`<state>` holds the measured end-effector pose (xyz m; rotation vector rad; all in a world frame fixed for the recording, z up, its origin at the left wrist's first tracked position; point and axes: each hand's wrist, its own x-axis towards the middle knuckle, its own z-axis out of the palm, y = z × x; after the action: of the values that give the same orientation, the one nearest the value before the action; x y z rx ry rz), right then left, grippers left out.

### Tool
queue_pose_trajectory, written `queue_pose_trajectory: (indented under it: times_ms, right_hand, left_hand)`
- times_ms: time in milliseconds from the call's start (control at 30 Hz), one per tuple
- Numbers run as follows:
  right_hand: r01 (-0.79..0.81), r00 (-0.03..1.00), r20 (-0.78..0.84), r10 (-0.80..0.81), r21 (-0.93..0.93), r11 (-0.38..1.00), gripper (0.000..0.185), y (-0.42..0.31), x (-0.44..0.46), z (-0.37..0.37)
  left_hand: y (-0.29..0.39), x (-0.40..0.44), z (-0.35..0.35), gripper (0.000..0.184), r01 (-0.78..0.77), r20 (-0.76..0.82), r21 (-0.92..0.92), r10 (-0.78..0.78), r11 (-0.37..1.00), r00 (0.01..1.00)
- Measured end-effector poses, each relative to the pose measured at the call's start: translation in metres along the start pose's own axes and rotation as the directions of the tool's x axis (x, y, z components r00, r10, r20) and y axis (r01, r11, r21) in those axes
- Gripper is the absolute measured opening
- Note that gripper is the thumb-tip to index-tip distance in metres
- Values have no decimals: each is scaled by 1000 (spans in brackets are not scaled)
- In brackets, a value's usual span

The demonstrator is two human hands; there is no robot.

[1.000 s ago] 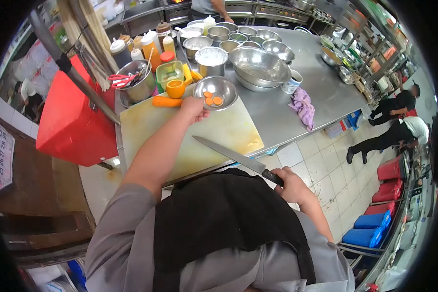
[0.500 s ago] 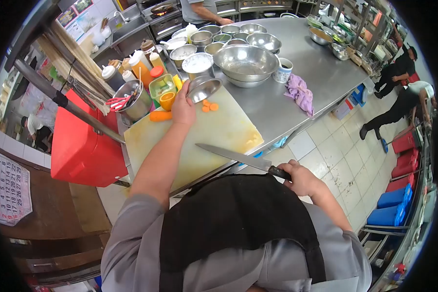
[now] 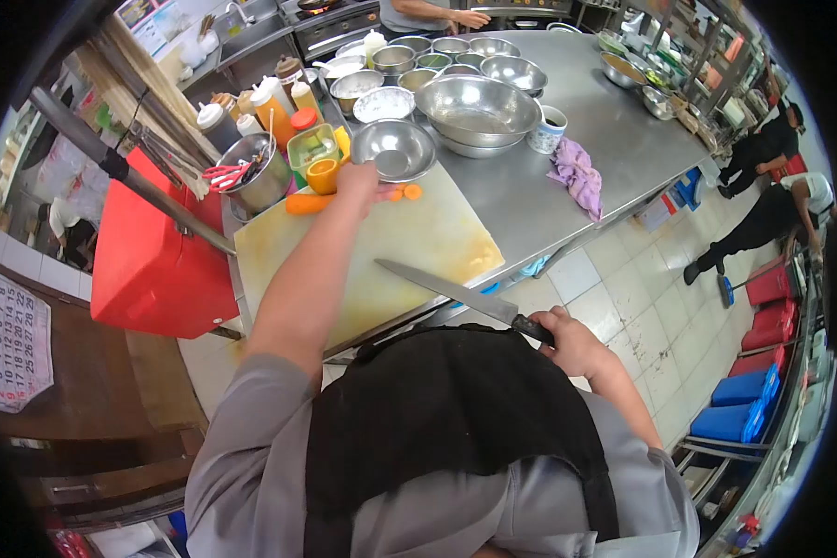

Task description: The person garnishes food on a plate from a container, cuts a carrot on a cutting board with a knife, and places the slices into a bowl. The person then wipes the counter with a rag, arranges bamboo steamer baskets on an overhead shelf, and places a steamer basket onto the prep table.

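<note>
The left hand [image 3: 356, 183] is seen from its back and hides part of its fingers; I cannot tell whether they are curled or spread. The carrot slices [image 3: 411, 192] lie at three o'clock from it, partly covered, so contact and their number are unclear. The wrist side covers one end of the carrot [image 3: 305, 204], toward eight o'clock. The right hand [image 3: 570, 341], at four o'clock, grips the knife [image 3: 451, 289] and conceals much of its handle; the blade points to ten o'clock over the cutting board [image 3: 437, 228]. At twelve o'clock, the frame cuts off the co-worker [image 3: 418, 11] above the chest.

Half a second ago, the left hand holds the steel bowl [image 3: 398, 165] tilted; now this bowl sits level, between one and two o'clock from the hand.
</note>
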<state>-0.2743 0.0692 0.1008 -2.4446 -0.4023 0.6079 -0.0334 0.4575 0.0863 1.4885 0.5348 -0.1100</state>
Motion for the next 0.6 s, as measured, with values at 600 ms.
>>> queue_pose_trajectory:
  times_ms: [600]
  right_hand:
    - [-11,998,62,17,-86,996,46,-12,15,0]
  left_hand:
    - [-32,-37,-135,49,-131,107,991,519,9,848]
